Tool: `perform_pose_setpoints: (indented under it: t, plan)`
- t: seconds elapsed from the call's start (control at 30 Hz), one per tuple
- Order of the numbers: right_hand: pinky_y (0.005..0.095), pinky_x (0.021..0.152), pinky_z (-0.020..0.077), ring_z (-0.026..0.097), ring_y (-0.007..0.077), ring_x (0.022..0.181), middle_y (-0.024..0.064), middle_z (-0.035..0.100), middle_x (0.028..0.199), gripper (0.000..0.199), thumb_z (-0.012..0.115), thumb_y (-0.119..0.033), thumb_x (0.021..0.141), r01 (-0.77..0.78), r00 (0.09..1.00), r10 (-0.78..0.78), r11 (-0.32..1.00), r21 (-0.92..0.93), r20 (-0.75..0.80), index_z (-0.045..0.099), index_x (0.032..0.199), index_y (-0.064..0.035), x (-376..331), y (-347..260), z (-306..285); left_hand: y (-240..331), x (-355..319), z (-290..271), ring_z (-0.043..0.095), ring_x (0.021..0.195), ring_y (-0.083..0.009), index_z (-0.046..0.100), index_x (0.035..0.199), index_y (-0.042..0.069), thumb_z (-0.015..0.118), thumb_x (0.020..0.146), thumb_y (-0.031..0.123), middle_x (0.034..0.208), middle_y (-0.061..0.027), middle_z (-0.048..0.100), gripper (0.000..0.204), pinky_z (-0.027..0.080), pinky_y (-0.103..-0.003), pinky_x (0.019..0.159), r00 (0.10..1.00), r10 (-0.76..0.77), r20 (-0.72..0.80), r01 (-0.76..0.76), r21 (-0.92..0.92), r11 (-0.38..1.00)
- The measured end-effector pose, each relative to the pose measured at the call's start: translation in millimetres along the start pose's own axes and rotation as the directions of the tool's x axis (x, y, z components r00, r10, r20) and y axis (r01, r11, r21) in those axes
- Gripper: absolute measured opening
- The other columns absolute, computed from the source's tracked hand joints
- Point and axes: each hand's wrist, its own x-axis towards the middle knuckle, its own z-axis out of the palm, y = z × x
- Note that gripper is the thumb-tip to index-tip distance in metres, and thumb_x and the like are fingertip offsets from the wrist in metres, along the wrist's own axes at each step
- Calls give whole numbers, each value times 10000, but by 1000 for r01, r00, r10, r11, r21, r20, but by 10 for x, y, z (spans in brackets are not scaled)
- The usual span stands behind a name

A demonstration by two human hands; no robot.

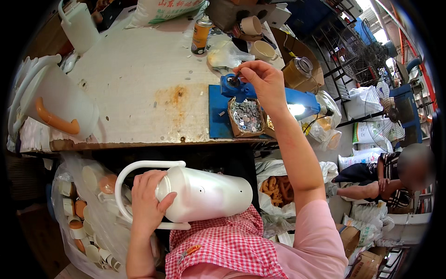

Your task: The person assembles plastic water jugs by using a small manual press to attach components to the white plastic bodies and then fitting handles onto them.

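A white jug [211, 193] lies on its side across my lap, its bottom end to the right. Two small dark holes show in its side, and a white looped handle [121, 188] arches around its neck end. My left hand [151, 195] is wrapped around the jug's neck, inside the loop. Over the table, my right hand [264, 83] pinches a small dark rod [236, 77] at the head of a blue bench machine [292, 98]. What the rod belongs to is partly hidden by the fingers. Below the machine's head stands a box of small metal pieces [247, 116].
White jugs, one with an orange handle [55, 116], stand at the table's left. A spray can [201, 35] and cups [263, 50] are farther back. Bags of caps [88, 223] and orange handles [277, 188] flank my lap. A person [390, 174] sits at the right.
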Motion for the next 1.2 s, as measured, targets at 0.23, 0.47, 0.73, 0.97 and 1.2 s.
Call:
perform_pose_setpoints:
  t: [0.23,0.47,0.73,0.97,1.2]
  plan:
    - [240,758,540,663,85,823,58,754,919,160,701,-75,909,-67,997,71,993,-96,34,725,1036,20,6,-52,5,-31,-15,-25,527,1085,-358,612,1209,54,771,765,320,1182,-123,618,541,429,-452,952,1000,31,5,-31,14,999]
    - [257,810,550,677,113,890,63,740,946,192,719,-22,882,-84,991,103,972,218,-80,704,1071,9,-281,-124,78,-184,-132,-63,505,1137,-365,600,1243,41,657,842,211,1260,-152,600,439,410,-440,1008,997,37,67,-21,-225,974]
    - [276,710,516,658,159,732,73,715,859,116,700,-92,889,-217,975,189,912,-348,-113,709,959,-1,-1196,377,-439,-183,-189,5,551,1086,-339,645,1157,17,551,956,200,1196,-148,655,288,426,-429,985,995,54,-87,-68,-172,983]
    - [427,796,532,656,343,918,116,678,952,131,697,-130,831,25,990,99,565,-824,98,758,935,-78,-821,934,-286,-149,-106,98,543,1089,-339,633,1169,26,538,973,246,1190,-147,650,309,423,-422,981,998,14,-62,-25,-187,982]
    - [438,736,545,674,317,854,96,694,882,101,695,-198,835,13,1000,9,531,-847,21,729,849,-104,-893,959,-277,-179,-140,44,548,1081,-350,644,1149,31,551,953,242,1174,-151,659,302,427,-435,977,996,19,-81,-32,-163,986]
